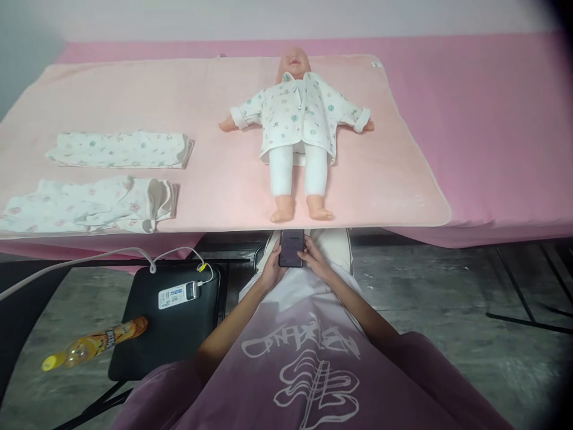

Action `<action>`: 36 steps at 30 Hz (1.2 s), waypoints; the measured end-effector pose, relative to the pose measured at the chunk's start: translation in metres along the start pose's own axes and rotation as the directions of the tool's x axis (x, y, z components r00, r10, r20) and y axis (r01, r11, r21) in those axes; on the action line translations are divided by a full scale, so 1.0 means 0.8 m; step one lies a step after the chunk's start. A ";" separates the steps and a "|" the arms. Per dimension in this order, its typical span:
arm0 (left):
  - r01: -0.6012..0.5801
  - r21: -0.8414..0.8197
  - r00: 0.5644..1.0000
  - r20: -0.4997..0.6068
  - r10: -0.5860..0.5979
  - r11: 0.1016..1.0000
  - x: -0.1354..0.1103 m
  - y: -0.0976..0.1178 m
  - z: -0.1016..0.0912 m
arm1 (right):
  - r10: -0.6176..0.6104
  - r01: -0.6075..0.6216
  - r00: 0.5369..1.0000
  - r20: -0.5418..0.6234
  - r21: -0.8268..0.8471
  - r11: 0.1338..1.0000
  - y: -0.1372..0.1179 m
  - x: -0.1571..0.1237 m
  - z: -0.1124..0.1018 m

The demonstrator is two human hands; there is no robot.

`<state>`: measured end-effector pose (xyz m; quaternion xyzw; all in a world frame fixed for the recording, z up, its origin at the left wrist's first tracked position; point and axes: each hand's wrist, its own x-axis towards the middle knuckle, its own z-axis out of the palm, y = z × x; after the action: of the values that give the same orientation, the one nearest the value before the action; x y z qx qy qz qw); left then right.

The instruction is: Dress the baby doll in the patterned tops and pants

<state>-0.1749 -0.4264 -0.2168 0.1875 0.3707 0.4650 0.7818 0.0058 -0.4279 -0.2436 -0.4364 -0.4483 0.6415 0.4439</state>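
A dark phone (291,246) is held in both hands just below the table's near edge, over my lap. My left hand (271,267) is wrapped round its left side and my right hand (314,258) is closed on its right side. On the table above lies a baby doll (297,122) on its back, arms spread, in a white patterned jacket and white leggings. It rests on a pale pink towel (215,101). Two folded white patterned garments lie at the left: one (120,149) farther back, one (89,205) nearer.
The table has a pink cover (483,119). At my left stands a black chair (179,322) with a white power bank (178,295) and its white cable. An orange drink bottle (96,343) lies at the chair's left edge. Grey floor and black table legs show at the right.
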 end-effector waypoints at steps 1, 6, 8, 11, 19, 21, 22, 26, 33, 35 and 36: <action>-0.011 0.011 1.000 -0.005 0.011 1.000 0.000 0.000 0.001 | -0.002 0.002 1.000 0.003 -0.009 1.000 0.000 0.000 0.000; -0.030 0.051 0.999 -0.027 0.031 0.998 0.000 0.001 0.006 | -0.023 0.023 1.000 0.018 -0.029 0.999 -0.001 -0.001 0.001; -0.031 0.031 0.999 -0.003 0.032 0.999 -0.001 0.001 0.006 | -0.018 0.019 1.000 0.024 -0.026 0.999 -0.002 -0.001 0.000; -0.024 0.031 0.999 0.027 0.023 0.999 -0.004 0.004 0.006 | -0.008 0.009 1.000 0.027 -0.016 1.000 -0.004 -0.002 -0.001; -0.019 0.036 1.000 0.012 0.019 0.999 -0.004 0.003 0.004 | -0.008 0.008 1.000 0.027 -0.017 1.000 -0.004 -0.002 -0.003; -0.026 0.021 0.999 0.024 0.026 0.999 -0.002 0.001 0.002 | -0.010 0.011 0.999 0.033 -0.024 1.000 -0.002 -0.003 -0.004; -0.028 0.018 0.999 0.027 0.028 0.999 -0.001 0.000 0.001 | -0.013 0.014 0.999 0.037 -0.029 0.999 0.000 -0.003 -0.005; -0.025 0.020 1.000 0.013 0.025 0.999 -0.001 0.001 0.003 | -0.049 0.052 0.997 0.057 -0.055 0.997 0.001 -0.003 -0.006; -0.037 0.026 0.999 -0.010 0.038 0.999 0.001 0.001 0.006 | -0.038 0.041 0.998 0.050 -0.061 0.997 -0.006 -0.005 -0.004; -0.042 0.012 0.999 0.008 0.042 0.999 0.002 0.001 0.005 | -0.040 0.043 0.998 0.053 -0.056 0.997 -0.006 -0.005 -0.004; -0.043 0.013 0.999 0.011 0.043 0.999 0.002 0.001 0.005 | -0.044 0.047 0.997 0.056 -0.056 0.997 -0.006 -0.005 -0.004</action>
<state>-0.1722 -0.4245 -0.2146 0.2031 0.3656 0.4783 0.7722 0.0107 -0.4304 -0.2394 -0.4208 -0.4883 0.6298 0.4334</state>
